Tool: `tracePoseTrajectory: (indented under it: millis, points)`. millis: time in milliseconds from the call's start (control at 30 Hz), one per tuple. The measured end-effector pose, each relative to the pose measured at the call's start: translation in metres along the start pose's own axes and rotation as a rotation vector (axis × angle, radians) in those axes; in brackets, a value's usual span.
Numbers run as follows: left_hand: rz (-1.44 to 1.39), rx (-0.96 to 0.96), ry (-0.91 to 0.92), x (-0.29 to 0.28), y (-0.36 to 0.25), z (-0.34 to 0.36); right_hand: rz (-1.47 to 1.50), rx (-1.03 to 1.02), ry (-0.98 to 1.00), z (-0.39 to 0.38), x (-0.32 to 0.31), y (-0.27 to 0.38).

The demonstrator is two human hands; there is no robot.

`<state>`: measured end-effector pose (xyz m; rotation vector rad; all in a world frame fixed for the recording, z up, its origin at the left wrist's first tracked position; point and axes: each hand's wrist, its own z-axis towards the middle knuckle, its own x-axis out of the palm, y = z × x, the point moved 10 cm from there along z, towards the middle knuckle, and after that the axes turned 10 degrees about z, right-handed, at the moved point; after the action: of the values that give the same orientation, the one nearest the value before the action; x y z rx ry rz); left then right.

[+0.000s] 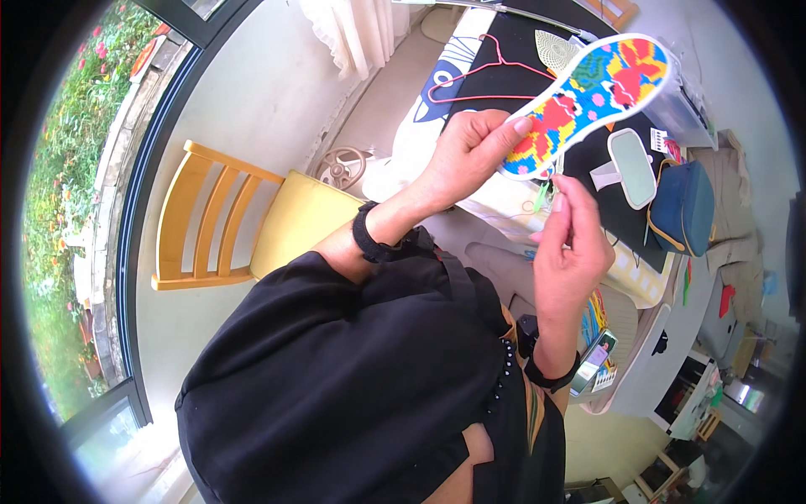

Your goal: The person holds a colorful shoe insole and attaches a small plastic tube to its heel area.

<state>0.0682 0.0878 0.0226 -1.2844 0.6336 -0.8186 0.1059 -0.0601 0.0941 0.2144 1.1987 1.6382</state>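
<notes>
Left hand [477,155] closed on one end of a multicoloured, flower-patterned, white-rimmed insole [588,101] above the near edge of the black tabletop [617,225], I pinch my right hand [573,248] just below, its hold unclear, seemingly mid-stitch, so the next pull calls for steadiness.

white-edged shoe insole [598,99], floral pattern
tilted, lower end gripped in the left hand [470,155], red, yellow and blue face showing; what may be green thread [541,196] hangs by the right hand [575,244].
</notes>
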Motion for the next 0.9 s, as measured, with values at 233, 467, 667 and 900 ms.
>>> tracePoseTrajectory:
  millis: [233,467,667,900]
  points:
    - [0.015,-0.01,0.052,0.013,-0.007,-0.007,-0.131,-0.121,0.062,-0.002,0.004,0.015]
    - [0.018,-0.021,0.055,0.016,-0.006,-0.006,-0.097,-0.041,0.102,0.0,0.002,0.011]
    - [0.029,-0.038,0.067,0.019,-0.004,-0.005,-0.043,-0.011,0.112,0.004,-0.002,0.006]
    - [0.201,0.263,-0.022,0.021,-0.03,-0.005,-0.051,0.04,0.096,0.006,-0.005,0.001]
